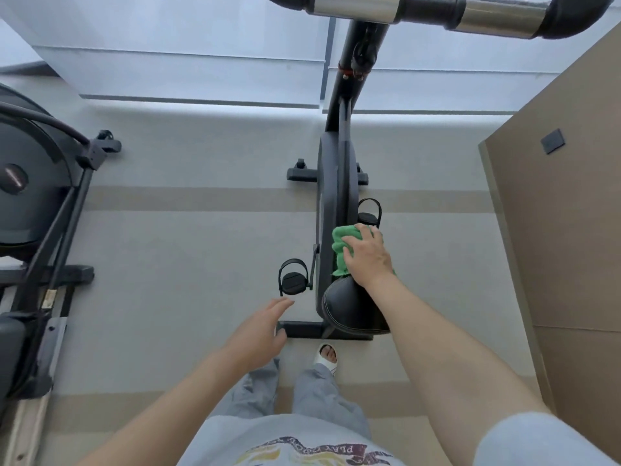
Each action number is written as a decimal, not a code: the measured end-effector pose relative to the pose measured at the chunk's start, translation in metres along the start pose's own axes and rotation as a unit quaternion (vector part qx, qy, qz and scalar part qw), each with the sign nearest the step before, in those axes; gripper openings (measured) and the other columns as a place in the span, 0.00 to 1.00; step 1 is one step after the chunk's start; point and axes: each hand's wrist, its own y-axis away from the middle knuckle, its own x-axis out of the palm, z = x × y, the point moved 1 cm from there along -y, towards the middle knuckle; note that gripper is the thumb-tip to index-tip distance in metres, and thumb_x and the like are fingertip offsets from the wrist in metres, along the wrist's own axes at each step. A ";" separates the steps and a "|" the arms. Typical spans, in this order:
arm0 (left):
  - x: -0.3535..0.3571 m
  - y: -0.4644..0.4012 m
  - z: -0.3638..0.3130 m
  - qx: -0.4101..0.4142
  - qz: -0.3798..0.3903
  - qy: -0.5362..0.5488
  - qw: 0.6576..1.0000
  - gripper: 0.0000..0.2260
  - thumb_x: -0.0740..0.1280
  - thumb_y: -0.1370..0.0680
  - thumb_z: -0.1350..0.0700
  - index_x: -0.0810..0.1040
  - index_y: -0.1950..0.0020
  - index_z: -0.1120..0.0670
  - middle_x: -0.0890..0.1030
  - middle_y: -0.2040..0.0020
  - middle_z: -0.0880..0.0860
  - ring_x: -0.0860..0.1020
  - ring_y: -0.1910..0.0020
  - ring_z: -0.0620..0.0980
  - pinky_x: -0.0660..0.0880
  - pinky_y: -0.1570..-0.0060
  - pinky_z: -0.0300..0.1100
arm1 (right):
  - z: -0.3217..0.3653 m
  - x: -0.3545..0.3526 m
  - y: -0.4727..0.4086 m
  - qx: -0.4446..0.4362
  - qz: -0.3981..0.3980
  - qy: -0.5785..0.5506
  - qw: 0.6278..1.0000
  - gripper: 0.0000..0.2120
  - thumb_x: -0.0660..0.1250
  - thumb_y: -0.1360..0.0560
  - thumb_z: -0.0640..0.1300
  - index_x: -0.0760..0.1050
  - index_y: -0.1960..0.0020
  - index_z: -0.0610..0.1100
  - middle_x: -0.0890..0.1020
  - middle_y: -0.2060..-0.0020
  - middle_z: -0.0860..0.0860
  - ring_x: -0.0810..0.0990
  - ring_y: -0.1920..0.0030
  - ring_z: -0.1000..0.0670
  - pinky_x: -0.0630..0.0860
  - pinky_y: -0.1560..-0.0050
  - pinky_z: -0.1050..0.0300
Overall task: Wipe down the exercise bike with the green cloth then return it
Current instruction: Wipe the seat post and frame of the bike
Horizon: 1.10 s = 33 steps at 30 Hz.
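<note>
Green and crumpled, the soft microfibre cloth (341,248) lies on top of the black upright exercise bike (336,183), on the frame just forward of the black padded saddle (349,307). The right hand (368,257) lies palm-down over the cloth, fingers spread and slightly bent across the fabric, pressing it against the bike frame; whether the thumb curls under the cloth cannot be told. Cloth edges show ahead of the fingertips and on the left side of the hand.

The left hand (260,331) hangs in the air to the left of the saddle, fingers extended and relaxed, holding nothing and touching nothing.

A black strapped pedal (293,279) projects from the left side of the bike, near the left hand's fingertips. A second black strapped pedal (368,213) sits on the right side, just ahead of the cloth. The black and chrome handlebar (437,10) crosses the top of the view, well ahead of the saddle.

A foot in a white open sandal (327,356) stands on the grey floor (184,247) just behind the bike's rear base bar. A dark grey exercise machine (37,196) stands well to the left of the bike. A tan panelled wall (564,196) rises to the right of it.
</note>
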 end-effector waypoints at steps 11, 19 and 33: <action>0.005 -0.006 -0.023 0.054 0.018 -0.003 0.998 0.29 0.61 0.19 0.59 0.63 0.18 0.45 0.63 0.18 0.40 0.71 0.26 0.47 0.72 0.31 0.43 | 0.008 0.020 0.081 0.011 -0.043 0.026 0.999 0.19 0.60 0.15 0.47 0.74 0.25 0.52 0.55 0.15 0.52 0.53 0.17 0.35 0.68 0.28 0.26; -0.002 -0.020 -0.042 0.091 0.007 0.010 0.996 0.29 0.62 0.20 0.60 0.64 0.19 0.45 0.64 0.20 0.40 0.73 0.28 0.46 0.73 0.34 0.42 | 0.011 0.056 0.163 -0.012 -0.066 0.030 0.997 0.28 0.57 0.15 0.53 0.58 0.16 0.57 0.54 0.15 0.51 0.54 0.16 0.42 0.59 0.22 0.32; -0.008 0.015 -0.005 0.017 0.007 -0.009 1.000 0.27 0.65 0.18 0.56 0.65 0.20 0.44 0.65 0.21 0.38 0.75 0.31 0.45 0.71 0.32 0.42 | -0.005 0.008 0.025 0.010 -0.050 -0.017 0.999 0.22 0.59 0.15 0.52 0.69 0.21 0.55 0.60 0.18 0.52 0.55 0.17 0.42 0.77 0.34 0.36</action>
